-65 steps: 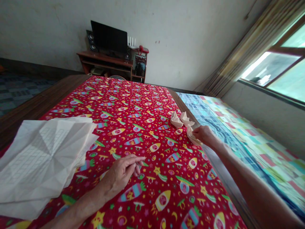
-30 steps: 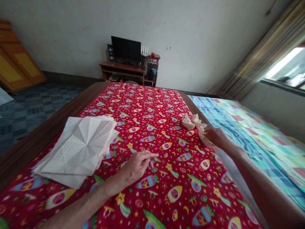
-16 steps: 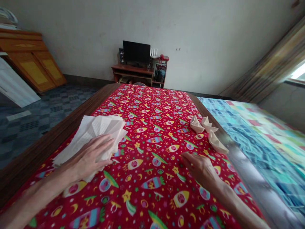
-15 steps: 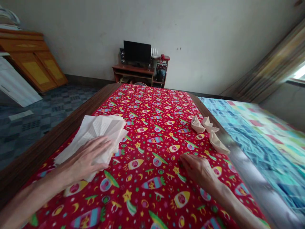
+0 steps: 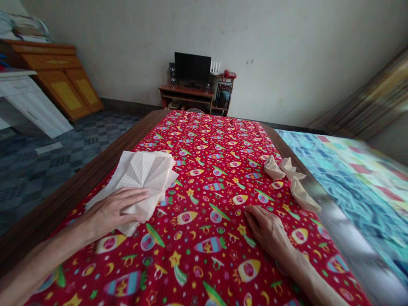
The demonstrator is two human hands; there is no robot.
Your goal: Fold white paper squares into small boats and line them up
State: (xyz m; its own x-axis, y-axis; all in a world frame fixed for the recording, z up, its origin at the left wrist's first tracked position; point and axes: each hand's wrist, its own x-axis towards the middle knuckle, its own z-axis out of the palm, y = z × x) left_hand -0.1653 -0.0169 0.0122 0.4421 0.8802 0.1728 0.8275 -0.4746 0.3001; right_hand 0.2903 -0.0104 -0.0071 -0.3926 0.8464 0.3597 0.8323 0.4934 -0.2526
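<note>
My left hand (image 5: 119,208) lies over the lower part of a loose stack of creased white paper sheets (image 5: 148,163). Its fingers are stretched out and the thumb stands apart from them. Fold lines fan out from one point on the top sheet. On the red patterned cloth rests my right hand (image 5: 267,225), fingers curled inward, with nothing visible in them. Beyond it, near the table's right edge, sit three folded paper boats: one on the left (image 5: 273,168), one behind (image 5: 290,168) and a nearer one (image 5: 304,195).
The red cloth (image 5: 204,191) covers the middle of a long table with a dark wooden edge (image 5: 127,142). To the right is a bed with a blue, multicoloured cover (image 5: 334,170). A computer monitor (image 5: 193,67) stands by the far wall; a wooden cabinet (image 5: 63,80) is at left.
The whole view has shifted, so most things sit farther right. My left hand has drawn back toward me over the paper, baring more of the top sheet. My right hand stays on the cloth.
</note>
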